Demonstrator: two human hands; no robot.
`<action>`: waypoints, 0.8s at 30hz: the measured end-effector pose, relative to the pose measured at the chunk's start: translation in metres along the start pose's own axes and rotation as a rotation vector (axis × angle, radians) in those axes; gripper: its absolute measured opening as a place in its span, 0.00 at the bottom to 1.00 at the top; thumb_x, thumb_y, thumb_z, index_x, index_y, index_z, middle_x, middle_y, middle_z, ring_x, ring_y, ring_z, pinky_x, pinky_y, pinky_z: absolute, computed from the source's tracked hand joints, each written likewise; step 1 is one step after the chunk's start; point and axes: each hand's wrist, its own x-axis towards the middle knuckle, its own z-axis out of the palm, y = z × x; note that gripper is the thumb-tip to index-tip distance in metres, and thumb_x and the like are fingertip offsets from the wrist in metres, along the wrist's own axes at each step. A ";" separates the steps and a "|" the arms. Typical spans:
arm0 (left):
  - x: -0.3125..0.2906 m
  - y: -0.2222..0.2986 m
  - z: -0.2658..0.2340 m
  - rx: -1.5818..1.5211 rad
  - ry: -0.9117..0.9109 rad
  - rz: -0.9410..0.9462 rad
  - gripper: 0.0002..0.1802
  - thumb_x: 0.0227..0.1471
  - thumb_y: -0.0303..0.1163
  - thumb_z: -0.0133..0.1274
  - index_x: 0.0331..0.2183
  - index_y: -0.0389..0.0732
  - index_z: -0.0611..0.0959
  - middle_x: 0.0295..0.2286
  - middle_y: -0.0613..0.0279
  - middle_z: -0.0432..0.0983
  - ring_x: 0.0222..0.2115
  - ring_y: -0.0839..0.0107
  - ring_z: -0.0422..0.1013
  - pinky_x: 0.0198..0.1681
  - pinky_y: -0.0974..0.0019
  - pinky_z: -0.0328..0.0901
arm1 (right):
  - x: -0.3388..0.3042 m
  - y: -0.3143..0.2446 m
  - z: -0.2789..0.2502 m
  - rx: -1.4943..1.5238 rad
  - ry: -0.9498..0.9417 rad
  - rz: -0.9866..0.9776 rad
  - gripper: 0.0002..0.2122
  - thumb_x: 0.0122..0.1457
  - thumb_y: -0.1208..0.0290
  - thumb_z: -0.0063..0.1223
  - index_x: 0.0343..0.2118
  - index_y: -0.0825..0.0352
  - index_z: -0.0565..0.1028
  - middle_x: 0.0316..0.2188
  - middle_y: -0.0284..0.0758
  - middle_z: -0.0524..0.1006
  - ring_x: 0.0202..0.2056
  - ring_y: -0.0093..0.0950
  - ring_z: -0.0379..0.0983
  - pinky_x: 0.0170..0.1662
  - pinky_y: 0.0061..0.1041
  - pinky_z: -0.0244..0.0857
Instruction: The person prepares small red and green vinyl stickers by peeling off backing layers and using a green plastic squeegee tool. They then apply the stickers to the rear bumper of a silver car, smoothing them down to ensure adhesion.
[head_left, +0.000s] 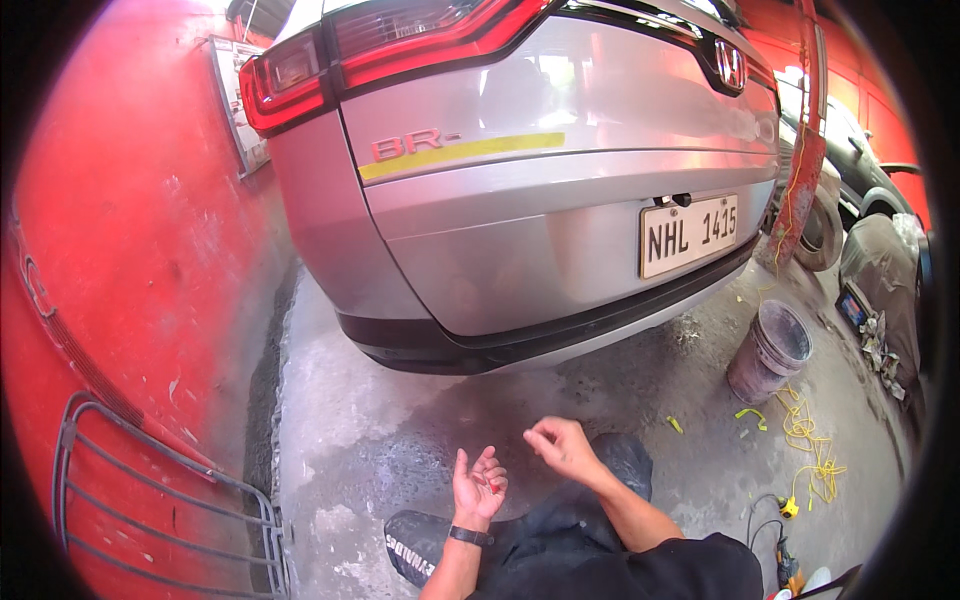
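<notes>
Low in front of the car, my left hand [480, 487] is turned palm up, with its fingers curled and the thumb raised. A small red patch shows at its fingers, too small to name. Close by on the right, my right hand [566, 447] has its thumb and forefinger pinched together; anything between them is hidden. Neither hand touches the silver car's tailgate [480, 230]. On the tailgate, raised badge letters [408, 146] stand along a strip of yellow masking tape [470, 153].
A grey metal rack [165, 450] leans along the red wall [130, 220] at left. On the concrete floor at right are a dirty bucket [770, 352], a tangled yellow cord [815, 460], tape scraps [750, 418] and a power tool [788, 570]. A red post [800, 190] stands behind.
</notes>
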 end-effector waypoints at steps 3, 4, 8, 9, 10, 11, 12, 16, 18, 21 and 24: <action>-0.001 -0.004 0.002 0.012 0.033 0.009 0.31 0.60 0.58 0.49 0.42 0.36 0.81 0.24 0.64 0.71 0.24 0.72 0.65 0.26 0.71 0.63 | -0.018 0.004 0.007 -0.157 -0.003 -0.116 0.09 0.59 0.68 0.60 0.30 0.70 0.79 0.25 0.36 0.77 0.27 0.29 0.74 0.30 0.28 0.67; -0.001 -0.006 0.002 0.019 0.034 0.016 0.31 0.60 0.58 0.49 0.43 0.36 0.81 0.25 0.64 0.71 0.24 0.72 0.65 0.27 0.70 0.65 | -0.021 0.005 0.008 -0.185 -0.006 -0.126 0.09 0.59 0.67 0.61 0.30 0.70 0.79 0.26 0.38 0.76 0.28 0.34 0.74 0.32 0.31 0.68; 0.002 -0.015 0.007 0.078 0.075 0.062 0.31 0.61 0.58 0.49 0.44 0.35 0.80 0.28 0.63 0.74 0.28 0.71 0.71 0.33 0.68 0.71 | -0.026 -0.006 0.011 -0.271 -0.008 -0.189 0.09 0.57 0.67 0.62 0.31 0.69 0.79 0.33 0.40 0.75 0.35 0.40 0.74 0.38 0.36 0.69; 0.002 -0.017 0.009 0.087 0.079 0.069 0.31 0.60 0.57 0.50 0.44 0.35 0.79 0.28 0.62 0.75 0.29 0.70 0.72 0.34 0.67 0.72 | -0.027 -0.008 0.012 -0.283 -0.008 -0.222 0.09 0.56 0.68 0.62 0.32 0.69 0.79 0.34 0.40 0.75 0.36 0.41 0.74 0.39 0.36 0.69; 0.002 -0.019 0.011 0.096 0.084 0.075 0.31 0.60 0.57 0.50 0.45 0.35 0.79 0.29 0.62 0.76 0.30 0.69 0.74 0.36 0.66 0.73 | -0.028 -0.008 0.014 -0.295 -0.009 -0.256 0.09 0.56 0.68 0.62 0.33 0.69 0.79 0.36 0.41 0.74 0.38 0.41 0.74 0.40 0.36 0.69; 0.002 -0.019 0.013 0.108 0.089 0.087 0.31 0.60 0.57 0.50 0.45 0.35 0.79 0.30 0.62 0.77 0.31 0.69 0.75 0.37 0.65 0.74 | -0.028 -0.009 0.016 -0.302 -0.011 -0.293 0.09 0.56 0.68 0.63 0.33 0.69 0.79 0.37 0.41 0.74 0.39 0.41 0.74 0.41 0.36 0.69; 0.003 -0.020 0.010 0.112 0.081 0.077 0.31 0.60 0.58 0.50 0.45 0.36 0.80 0.31 0.62 0.78 0.32 0.69 0.76 0.38 0.65 0.74 | -0.028 -0.010 0.017 -0.304 -0.013 -0.293 0.09 0.56 0.68 0.63 0.33 0.69 0.79 0.38 0.42 0.74 0.40 0.41 0.73 0.41 0.36 0.69; 0.008 -0.021 0.003 0.101 0.068 0.048 0.32 0.59 0.59 0.51 0.45 0.37 0.80 0.33 0.62 0.81 0.34 0.68 0.77 0.41 0.63 0.74 | -0.028 -0.014 0.018 -0.318 -0.004 -0.300 0.10 0.55 0.68 0.63 0.34 0.69 0.78 0.39 0.43 0.73 0.41 0.42 0.73 0.42 0.36 0.69; 0.008 -0.020 0.002 0.086 0.054 0.052 0.33 0.59 0.59 0.51 0.45 0.36 0.80 0.35 0.61 0.81 0.36 0.67 0.77 0.42 0.62 0.74 | -0.028 -0.015 0.018 -0.324 -0.003 -0.314 0.10 0.55 0.69 0.63 0.34 0.69 0.78 0.39 0.43 0.73 0.41 0.42 0.73 0.42 0.36 0.70; 0.002 -0.019 0.010 0.062 0.024 0.075 0.35 0.59 0.59 0.49 0.48 0.34 0.79 0.39 0.56 0.80 0.40 0.64 0.77 0.47 0.59 0.73 | -0.025 -0.007 0.018 -0.334 0.009 -0.358 0.09 0.54 0.70 0.62 0.35 0.69 0.78 0.41 0.44 0.73 0.41 0.43 0.73 0.43 0.37 0.70; -0.003 -0.021 0.029 -0.022 0.005 0.083 0.38 0.60 0.60 0.47 0.53 0.33 0.75 0.46 0.49 0.77 0.47 0.58 0.74 0.54 0.52 0.70 | -0.026 0.000 0.013 -0.376 0.052 -0.387 0.08 0.54 0.73 0.61 0.36 0.68 0.77 0.42 0.45 0.72 0.43 0.44 0.73 0.44 0.37 0.70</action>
